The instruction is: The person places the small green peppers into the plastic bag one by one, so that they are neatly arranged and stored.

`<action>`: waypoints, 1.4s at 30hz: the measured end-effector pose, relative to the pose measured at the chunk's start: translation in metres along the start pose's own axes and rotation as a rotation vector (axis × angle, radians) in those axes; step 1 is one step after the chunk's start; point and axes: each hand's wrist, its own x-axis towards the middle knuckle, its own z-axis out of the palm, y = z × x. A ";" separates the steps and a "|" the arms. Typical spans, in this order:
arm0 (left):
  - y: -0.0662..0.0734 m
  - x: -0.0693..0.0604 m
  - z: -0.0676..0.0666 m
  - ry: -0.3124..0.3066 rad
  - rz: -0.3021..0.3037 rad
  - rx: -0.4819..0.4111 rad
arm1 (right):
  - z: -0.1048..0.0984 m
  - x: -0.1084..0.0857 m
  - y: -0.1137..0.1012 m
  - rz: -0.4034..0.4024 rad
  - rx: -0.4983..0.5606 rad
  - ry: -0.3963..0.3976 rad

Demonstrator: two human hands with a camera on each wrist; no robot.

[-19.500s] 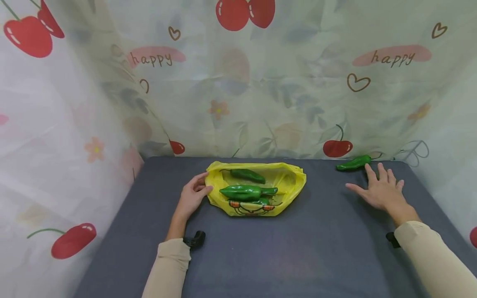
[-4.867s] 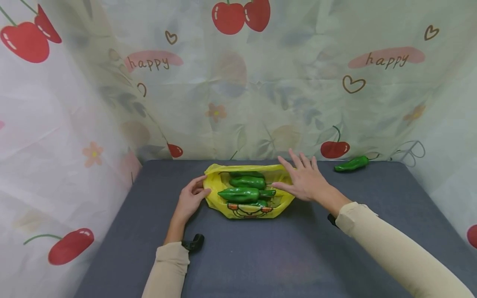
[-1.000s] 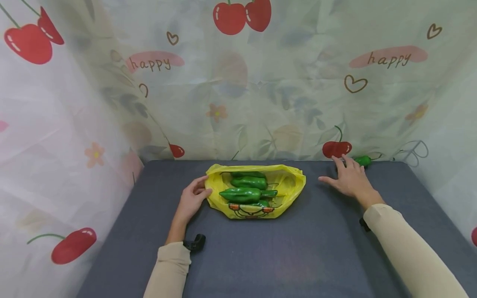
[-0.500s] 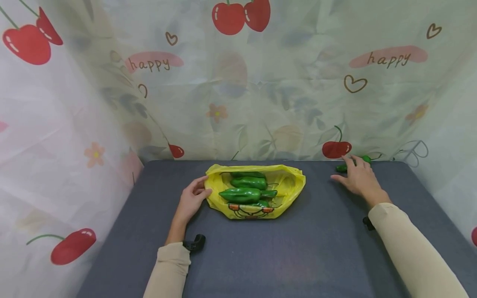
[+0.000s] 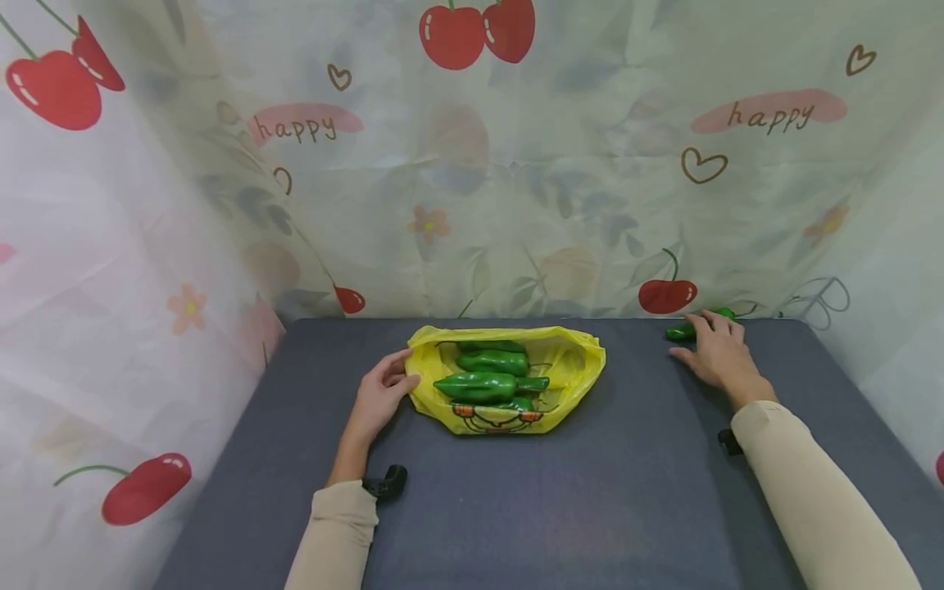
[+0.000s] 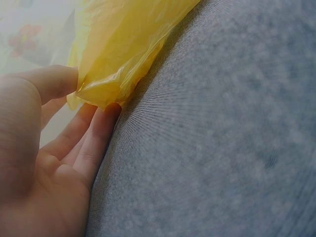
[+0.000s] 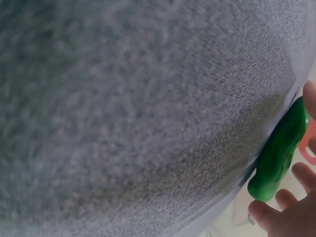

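At the table's middle lies a yellow plastic bag [image 5: 578, 360], its mouth spread toward me, with several green peppers [image 5: 483, 385] inside. My left hand [image 5: 376, 397] pinches the bag's left edge; in the left wrist view, thumb and fingers meet the yellow film [image 6: 123, 49]. Far right, my right hand [image 5: 723, 360] reaches over a lone green pepper [image 5: 680, 332] and partly hides it. In the right wrist view, that pepper [image 7: 279, 153] lies between thumb and spread fingers [image 7: 264, 212], which do not appear closed around it.
A dark grey cloth covers the table [image 5: 546, 508]. Behind it hangs a pale curtain [image 5: 509, 205] printed with cherries and hearts, and more curtain closes off both sides. A dark band [image 5: 387, 482] sits on the left wrist.
Over the last second my right hand has moved right and bent its fingers over the lone pepper. Since the earliest frame, another pepper has come into the bag. My left hand stays put.
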 end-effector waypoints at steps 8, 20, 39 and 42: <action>-0.002 0.001 0.000 0.005 0.003 0.005 | 0.004 0.007 0.001 0.007 -0.046 0.018; -0.003 0.000 0.000 0.004 -0.010 0.003 | -0.001 0.007 0.001 -0.014 -0.082 -0.017; -0.003 0.001 -0.001 0.002 0.001 0.006 | -0.009 0.005 0.001 0.028 -0.118 -0.041; -0.003 0.001 -0.001 -0.001 0.006 0.012 | -0.009 0.004 -0.002 0.029 -0.131 -0.016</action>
